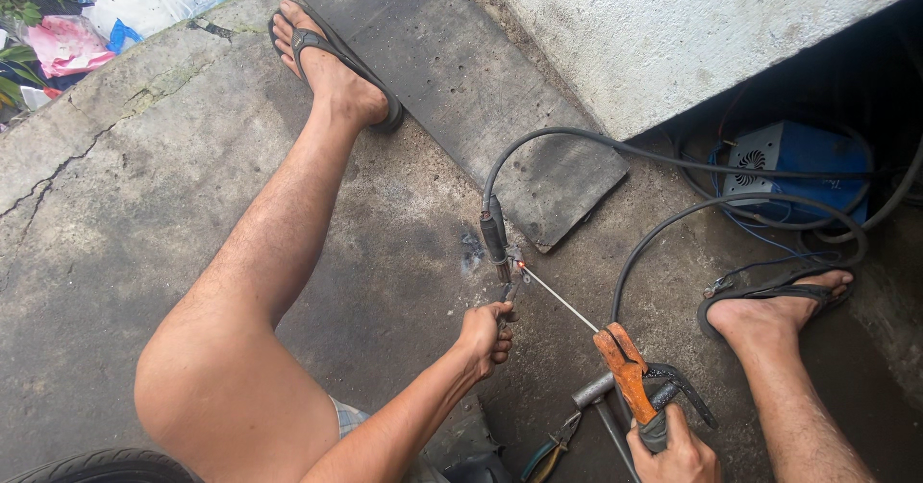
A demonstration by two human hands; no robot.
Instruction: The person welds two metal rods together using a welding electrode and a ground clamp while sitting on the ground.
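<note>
Thin metal welding rod (561,299) tip touches small metal piece (512,273) w/ black clamp; no arc visible yet. Left hand (484,335) grips piece, right hand (678,449) grips orange electrode holder (623,366).

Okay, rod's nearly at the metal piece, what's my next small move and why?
Probably ease the right hand forward a touch: the welding rod tip sits right by the small metal piece that the left hand holds, next to the ground clamp.
</note>
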